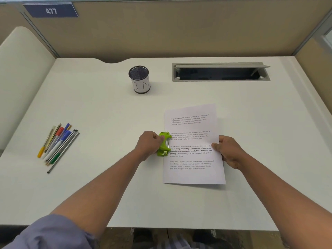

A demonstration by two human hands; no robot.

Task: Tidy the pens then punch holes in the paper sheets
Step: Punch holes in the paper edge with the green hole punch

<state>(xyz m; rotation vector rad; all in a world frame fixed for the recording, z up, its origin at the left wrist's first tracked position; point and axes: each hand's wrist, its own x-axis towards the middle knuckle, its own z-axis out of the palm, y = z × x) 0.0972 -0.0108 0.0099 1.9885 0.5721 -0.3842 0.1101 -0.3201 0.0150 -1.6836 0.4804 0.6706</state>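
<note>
A green hole punch (164, 143) sits on the left edge of the printed paper sheets (193, 175) in the middle of the white desk (100, 108). My left hand (150, 143) is closed around the punch from the left. My right hand (229, 152) pinches the sheets' right edge, thumb on top. Several pens and pencils (57, 144) lie in a loose bundle on the desk at the left. A black mesh pen cup (139, 79) with a white label stands upright at the back, and nothing shows inside it.
An open cable tray slot (221, 72) is set into the desk at the back right. Beige partition walls (161, 29) enclose the desk on three sides. The desk's front edge (179, 228) runs close to my body.
</note>
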